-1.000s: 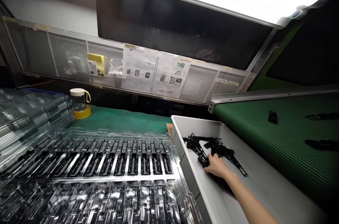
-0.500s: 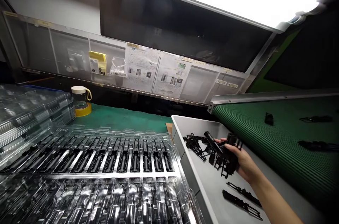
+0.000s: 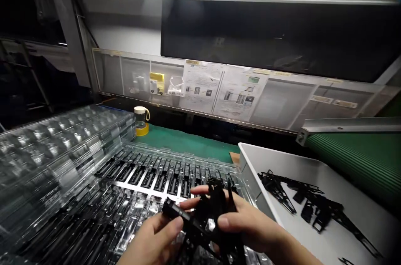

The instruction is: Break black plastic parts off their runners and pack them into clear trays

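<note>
My right hand [image 3: 247, 223] is closed around a bunch of black plastic parts [image 3: 216, 210], held over the front of a clear plastic tray [image 3: 134, 196]. Beside it, my left hand [image 3: 156, 235] grips one black plastic part [image 3: 178, 213] between thumb and fingers, at the left side of the bunch. Where that part ends within the bunch is hidden. In the tray's back row several black parts lie side by side in their slots. More black parts fill the left of its front row, while clear slots show nearer my hands.
A white bin [image 3: 260, 190] on the right holds loose black parts [image 3: 313, 198]. Behind it runs a green conveyor belt [image 3: 357, 160]. Stacked clear trays [image 3: 62, 144] stand at left, near a lidded bottle [image 3: 140, 117] on the green mat [image 3: 188, 142].
My right hand has moved left from the white bin to above the tray, carrying the bunch. My left hand has come into view, holding one part. The view has turned left.
</note>
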Available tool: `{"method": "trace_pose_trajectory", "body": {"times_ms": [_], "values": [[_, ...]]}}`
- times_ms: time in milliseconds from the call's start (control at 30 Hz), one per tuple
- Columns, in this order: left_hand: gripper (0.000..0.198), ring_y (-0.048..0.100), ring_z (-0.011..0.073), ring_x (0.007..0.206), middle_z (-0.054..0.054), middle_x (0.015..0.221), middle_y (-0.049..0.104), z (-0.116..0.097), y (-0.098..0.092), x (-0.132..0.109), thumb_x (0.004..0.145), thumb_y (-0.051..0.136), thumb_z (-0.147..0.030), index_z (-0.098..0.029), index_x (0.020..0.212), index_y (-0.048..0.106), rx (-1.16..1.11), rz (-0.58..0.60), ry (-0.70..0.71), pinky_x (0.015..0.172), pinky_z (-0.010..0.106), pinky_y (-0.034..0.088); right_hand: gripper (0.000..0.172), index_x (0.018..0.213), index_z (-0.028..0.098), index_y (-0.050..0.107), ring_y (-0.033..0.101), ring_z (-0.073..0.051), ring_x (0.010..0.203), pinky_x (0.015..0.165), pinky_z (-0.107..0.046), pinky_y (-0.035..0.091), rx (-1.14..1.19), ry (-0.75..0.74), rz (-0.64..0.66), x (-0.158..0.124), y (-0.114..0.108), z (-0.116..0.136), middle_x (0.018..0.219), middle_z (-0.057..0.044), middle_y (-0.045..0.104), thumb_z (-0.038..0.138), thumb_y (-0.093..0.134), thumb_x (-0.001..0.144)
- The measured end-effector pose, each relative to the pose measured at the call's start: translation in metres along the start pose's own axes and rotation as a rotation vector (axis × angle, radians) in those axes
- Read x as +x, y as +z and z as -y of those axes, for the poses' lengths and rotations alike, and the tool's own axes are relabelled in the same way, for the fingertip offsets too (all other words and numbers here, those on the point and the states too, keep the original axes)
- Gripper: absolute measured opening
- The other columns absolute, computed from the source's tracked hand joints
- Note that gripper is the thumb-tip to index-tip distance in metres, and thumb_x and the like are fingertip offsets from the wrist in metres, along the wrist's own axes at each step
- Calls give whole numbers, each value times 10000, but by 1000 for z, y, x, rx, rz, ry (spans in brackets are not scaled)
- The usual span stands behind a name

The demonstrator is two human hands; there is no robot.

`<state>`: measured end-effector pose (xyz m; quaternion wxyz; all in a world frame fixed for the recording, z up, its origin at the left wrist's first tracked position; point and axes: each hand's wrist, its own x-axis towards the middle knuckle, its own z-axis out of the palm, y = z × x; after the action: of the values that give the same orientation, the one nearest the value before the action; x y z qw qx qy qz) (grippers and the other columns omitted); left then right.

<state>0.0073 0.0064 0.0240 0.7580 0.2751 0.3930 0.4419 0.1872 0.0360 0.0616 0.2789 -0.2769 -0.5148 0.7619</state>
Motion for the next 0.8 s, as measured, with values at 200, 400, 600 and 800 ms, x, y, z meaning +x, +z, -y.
{"method": "trace_pose_trajectory", "body": {"times_ms": [200,400,600,800], "values": [[140,483,212,935,77,856,598,-1,-10,5,717,484,-115,-113,810,589,-303,-67,-2,782,301,410,408,997,210,457,435,-223,991,582,-245,423,57,53,-107,24,8,-15,1062,-62,500,170,569,607],[133,504,206,900,75,791,599,1,-23,10,734,443,-106,-93,756,574,-448,-52,-95,816,325,390,270,916,167,499,527,-184,856,584,-212,402,167,49,-242,24,1,-30,923,-55,555,180,541,649],[138,529,220,840,64,712,588,3,-26,10,753,422,-180,-106,738,537,-521,-46,-185,769,352,403,157,828,144,539,503,-205,904,568,-222,415,367,61,-261,21,-1,-33,939,-71,557,197,475,695],[167,542,223,787,89,787,579,4,-32,14,778,386,-193,-97,860,495,-544,-90,-157,704,350,408,142,808,147,518,532,-157,804,544,-209,394,444,28,-272,22,-5,-34,970,-91,550,184,416,718]]}}
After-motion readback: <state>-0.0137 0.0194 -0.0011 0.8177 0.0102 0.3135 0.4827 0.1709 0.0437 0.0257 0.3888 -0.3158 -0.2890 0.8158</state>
